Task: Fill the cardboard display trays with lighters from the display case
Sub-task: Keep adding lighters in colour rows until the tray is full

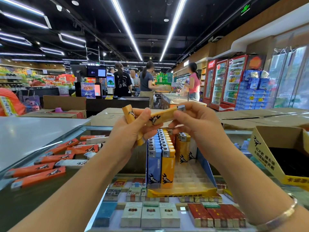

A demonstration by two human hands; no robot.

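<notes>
Fingers (pixel 179 118) of the right hand (pixel 199 126) pinching the metal-capped end of a yellow lighter (pixel 164 114), held level above the glass counter (pixel 55 144) of a supermarket. Fingers and thumb of the left hand (pixel 132 131) curled round a second yellow lighter (pixel 129 114), tilted upright, its lower end poking out under the palm; thumb of the same hand pressed on the near end of the level lighter, so both hands meeting on it. Silver bangle (pixel 282 213) on the right wrist.

Directly below the hands, a cardboard display tray (pixel 182 192) standing on the counter, yellow front lip toward the camera. Inside, a row of blue lighters (pixel 153 156) on the left, a row of yellow lighters (pixel 168 158) beside it, and two more yellow ones (pixel 184 148) further back on the right; remaining right-hand slots bare. Loose orange and white lighters (pixel 50 164) scattered flat on the counter to the left, well apart from the tray. An open cardboard box (pixel 270 158) with a black running-animal logo at far right. Cigarette packs (pixel 150 215) visible under the glass. In the background, shoppers (pixel 147 77) at the checkout and red drinks fridges (pixel 224 81).
</notes>
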